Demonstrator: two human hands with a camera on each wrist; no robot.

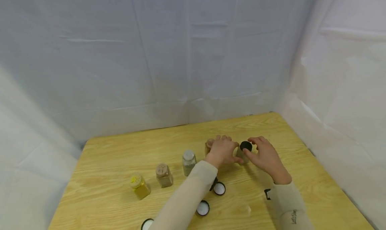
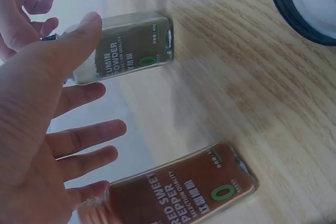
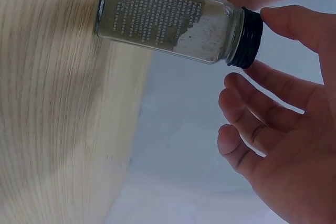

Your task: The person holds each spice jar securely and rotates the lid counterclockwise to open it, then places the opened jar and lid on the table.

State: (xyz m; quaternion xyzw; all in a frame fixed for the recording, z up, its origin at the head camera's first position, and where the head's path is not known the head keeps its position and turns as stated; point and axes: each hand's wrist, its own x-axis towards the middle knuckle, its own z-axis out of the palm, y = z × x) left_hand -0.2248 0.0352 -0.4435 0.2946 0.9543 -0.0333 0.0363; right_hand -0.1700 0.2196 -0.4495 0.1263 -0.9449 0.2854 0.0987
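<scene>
A glass cumin powder jar (image 2: 131,45) with a black cap (image 1: 245,145) stands upright on the table. My right hand (image 1: 266,158) has its thumb and index finger at opposite sides of that cap (image 3: 245,38), pinching it; its other fingers are loosely bent. My left hand (image 1: 223,151) is between this jar and a red sweet pepper jar (image 2: 184,187). Its fingers are spread and its thumb passes in front of the cumin jar in the left wrist view. Whether the left hand touches either jar, I cannot tell.
To the left stand a grey-topped jar (image 1: 189,163), a brown spice jar (image 1: 164,175) and a yellow spice jar (image 1: 140,187). Several loose black caps, including one cap (image 1: 203,208) with its white inside up, lie nearer on the wooden table (image 1: 105,163). White sheets (image 1: 169,56) surround it.
</scene>
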